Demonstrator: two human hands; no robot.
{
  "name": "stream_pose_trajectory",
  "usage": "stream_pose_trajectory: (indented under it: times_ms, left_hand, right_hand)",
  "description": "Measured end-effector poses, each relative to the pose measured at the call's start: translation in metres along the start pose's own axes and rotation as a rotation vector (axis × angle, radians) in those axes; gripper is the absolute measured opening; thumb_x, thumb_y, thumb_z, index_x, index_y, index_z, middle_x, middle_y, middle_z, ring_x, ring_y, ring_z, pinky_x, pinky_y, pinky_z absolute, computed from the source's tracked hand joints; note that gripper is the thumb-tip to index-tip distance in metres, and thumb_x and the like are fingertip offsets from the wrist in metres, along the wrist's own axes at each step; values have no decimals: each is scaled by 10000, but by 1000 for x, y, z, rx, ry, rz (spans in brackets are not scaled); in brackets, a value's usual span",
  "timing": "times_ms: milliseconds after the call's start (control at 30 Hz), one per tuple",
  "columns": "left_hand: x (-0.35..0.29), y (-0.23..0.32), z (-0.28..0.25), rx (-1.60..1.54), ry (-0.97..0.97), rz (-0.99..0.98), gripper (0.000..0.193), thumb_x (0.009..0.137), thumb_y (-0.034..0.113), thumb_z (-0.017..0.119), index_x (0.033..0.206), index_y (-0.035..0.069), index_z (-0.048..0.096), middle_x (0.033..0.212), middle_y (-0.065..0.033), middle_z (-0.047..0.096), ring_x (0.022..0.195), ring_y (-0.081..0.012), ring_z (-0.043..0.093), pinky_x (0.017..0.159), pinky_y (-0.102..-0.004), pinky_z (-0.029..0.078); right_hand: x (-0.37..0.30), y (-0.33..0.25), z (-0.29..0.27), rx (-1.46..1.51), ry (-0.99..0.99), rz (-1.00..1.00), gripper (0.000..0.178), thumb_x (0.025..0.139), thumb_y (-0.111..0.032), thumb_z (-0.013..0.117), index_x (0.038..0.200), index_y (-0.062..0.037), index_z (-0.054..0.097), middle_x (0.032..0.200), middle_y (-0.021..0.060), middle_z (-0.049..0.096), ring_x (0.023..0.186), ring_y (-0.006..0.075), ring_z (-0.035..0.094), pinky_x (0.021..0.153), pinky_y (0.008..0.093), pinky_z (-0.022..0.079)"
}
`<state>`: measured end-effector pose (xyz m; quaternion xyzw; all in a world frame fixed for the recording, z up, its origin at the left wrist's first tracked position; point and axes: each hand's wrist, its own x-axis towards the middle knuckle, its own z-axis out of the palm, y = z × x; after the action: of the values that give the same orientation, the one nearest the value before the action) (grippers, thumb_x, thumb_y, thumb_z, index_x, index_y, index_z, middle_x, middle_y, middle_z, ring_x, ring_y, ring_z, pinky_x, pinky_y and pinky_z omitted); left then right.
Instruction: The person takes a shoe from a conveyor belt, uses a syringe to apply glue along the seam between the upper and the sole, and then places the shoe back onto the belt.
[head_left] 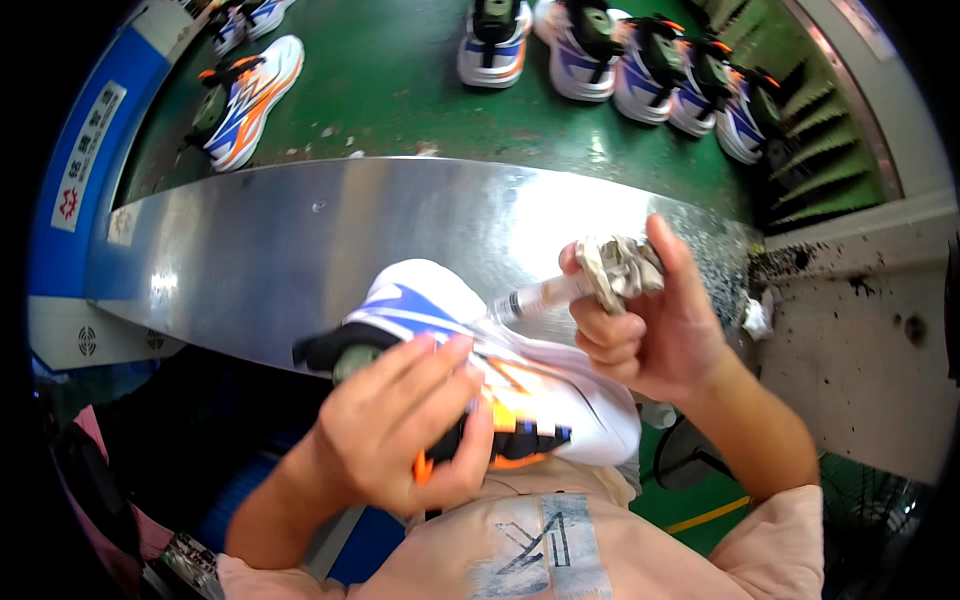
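Left hand [400, 430] clasps the sneaker [480, 370], toe pointing away; right hand [650, 330], fingers curled around a syringe [540, 297] and rag [620, 268], aims the tip leftward at the upper.

Shiny steel table edge [300, 240], green conveyor belt [400, 90], speckled grey worktop [860, 350], bright overhead glare

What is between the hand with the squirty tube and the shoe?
Nothing visible. The right hand holds a syringe with a crumpled rag, and its tip points at the white shoe gripped by the left hand.
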<state>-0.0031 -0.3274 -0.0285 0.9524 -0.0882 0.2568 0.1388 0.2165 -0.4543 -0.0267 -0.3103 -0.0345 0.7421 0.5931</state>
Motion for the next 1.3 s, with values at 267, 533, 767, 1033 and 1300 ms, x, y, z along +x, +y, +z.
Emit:
stream_pose_trajectory:
  times_ms: [267, 533, 767, 1033, 1300]
  left_hand:
    - [-43, 44, 18, 229, 48, -249, 261, 881, 205, 620, 1046, 185, 419, 1103, -44, 615, 1020, -234, 641, 929, -358, 484]
    - [-59, 47, 30, 346, 59, -239, 282, 892, 303, 628, 1055, 216, 415, 1121, -34, 617, 1076, -225, 610, 983, -374, 443]
    - [-58, 57, 29, 382, 38, -277, 256, 910, 273, 592, 1072, 189, 412, 1085, -83, 603, 1047, -285, 613, 961, -442, 457]
    - [-35, 50, 24, 384, 19, -262, 247, 888, 133, 590, 1083, 89, 446, 1101, -184, 603, 1003, -383, 629, 894, -508, 493]
    - [-3, 42, 22, 371, -8, -188, 548, 766, 258, 765, 1153, 3, 472, 1137, -232, 588, 1030, -397, 601, 897, -510, 500]
  right_hand:
    - [-21, -8, 53, -605, 63, 30, 819, 827, -668, 489, 1167, 75, 441, 842, 61, 516, 657, 93, 464, 556, 217, 361]
    - [-74, -6, 32, -548, 123, 43, 857, 791, -632, 593, 1253, 72, 433, 1123, 114, 544, 966, 138, 534, 799, 259, 434]
    - [-130, 10, 14, -520, 191, -118, 896, 753, -702, 559, 1174, 83, 467, 969, 95, 573, 846, 112, 563, 725, 230, 450]
    - [-164, 46, -26, -308, 215, -334, 921, 741, -747, 514, 1155, 71, 431, 848, 69, 552, 726, 93, 541, 610, 207, 435]
    - [-172, 66, -44, -105, 239, -411, 965, 709, -746, 555, 1221, 55, 394, 872, 56, 544, 735, 86, 522, 622, 204, 428]
